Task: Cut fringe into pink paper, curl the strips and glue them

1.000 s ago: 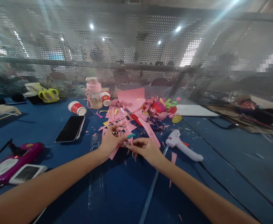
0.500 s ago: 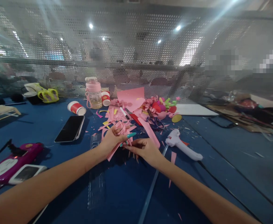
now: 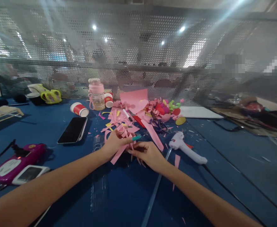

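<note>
Pink paper strips [image 3: 118, 154] are pinched in my left hand [image 3: 114, 144], its thumb with a long teal nail lying across them. Close against it, my right hand [image 3: 148, 153] has its thumb and forefinger closed on the lower end of the same curled paper. Behind both hands spreads a heap of pink paper scraps [image 3: 116, 116], with a marker [image 3: 127, 115] and a red-handled tool [image 3: 138, 120] on it. A longer pink strip [image 3: 154, 135] lies just beyond my right hand. The fingertips partly hide how the pieces join.
A white glue gun [image 3: 187, 148] with a clear glue stick [image 3: 155, 189] lies right of my right hand. Left are a phone [image 3: 72, 130], a tipped paper cup [image 3: 79, 109], a bottle [image 3: 97, 96] and a purple power strip [image 3: 17, 164]. A clear ruler [image 3: 98, 192] lies under my left forearm.
The view has shifted slightly. My fingers have moved a little on the pink paper, and both hands still hold it.
</note>
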Motion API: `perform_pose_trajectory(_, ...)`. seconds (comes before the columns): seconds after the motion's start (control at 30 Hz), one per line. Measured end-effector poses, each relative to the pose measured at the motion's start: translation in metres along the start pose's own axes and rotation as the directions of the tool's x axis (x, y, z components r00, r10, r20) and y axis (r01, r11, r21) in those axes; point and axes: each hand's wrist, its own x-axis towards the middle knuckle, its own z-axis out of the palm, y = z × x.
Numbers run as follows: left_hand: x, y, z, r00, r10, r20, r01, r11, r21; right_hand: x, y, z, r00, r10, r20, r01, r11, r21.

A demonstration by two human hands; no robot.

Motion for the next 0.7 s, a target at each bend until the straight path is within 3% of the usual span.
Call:
perform_pose_trajectory(0.17,-0.0029,0.0029,0.0023,0.996,-0.084,0.009,0.084,0.996,-0.01,-0.0002,0.0024,-0.0004,1.0,0.008,0.02,-0.009,0.999,0.032)
perform_pose_trajectory(0.4,0.0011,-0.0032,0.0013,0.991,-0.107,-0.082,0.107,0.994,-0.006,0.0033,0.003,0.0006,0.998,0.05,0.037,-0.055,0.987,0.149)
perform_pose_trajectory(0.7,0.001,-0.0016,0.0003,0.996,-0.089,-0.02,0.088,0.995,-0.056,0.0051,0.0041,0.0026,0.996,0.082,0.031,-0.086,0.982,0.167)
